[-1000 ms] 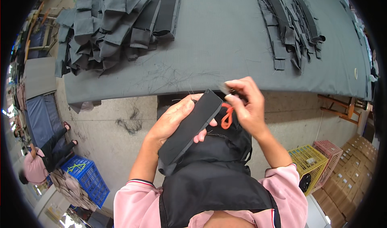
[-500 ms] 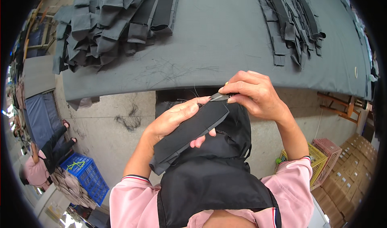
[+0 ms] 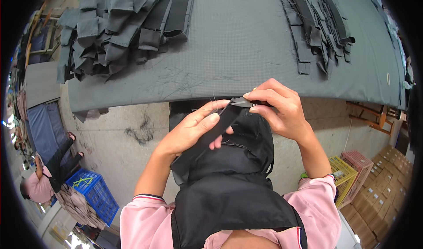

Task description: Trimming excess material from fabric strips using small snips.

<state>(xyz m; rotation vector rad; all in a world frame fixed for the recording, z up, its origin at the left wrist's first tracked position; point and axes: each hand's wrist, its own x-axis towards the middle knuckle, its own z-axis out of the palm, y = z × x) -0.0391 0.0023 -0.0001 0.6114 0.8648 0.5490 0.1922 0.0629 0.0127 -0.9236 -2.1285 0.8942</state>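
Observation:
Over my lap, my left hand is closed on a folded strip of dark fabric, thumb on top and fingertips showing past its right edge. The strip slants from the lower left up to my right hand. My right hand pinches a small pair of thread snips between thumb and fingers. The metal blades point left and meet the strip's upper end, beside my left fingertips. A few thin loose threads stick out there. Whether the blades are closed on a thread is too small to tell.
Ahead is a grey cloth-covered table, its near edge just beyond my hands. A heap of grey strips lies on its left, a smaller bundle on its right. Crates and cartons stand on the floor; another person is far left.
My left hand has turned the fabric strip, so it now shows narrower and more edge-on. The snips' blades have shifted slightly, still at the strip's upper end.

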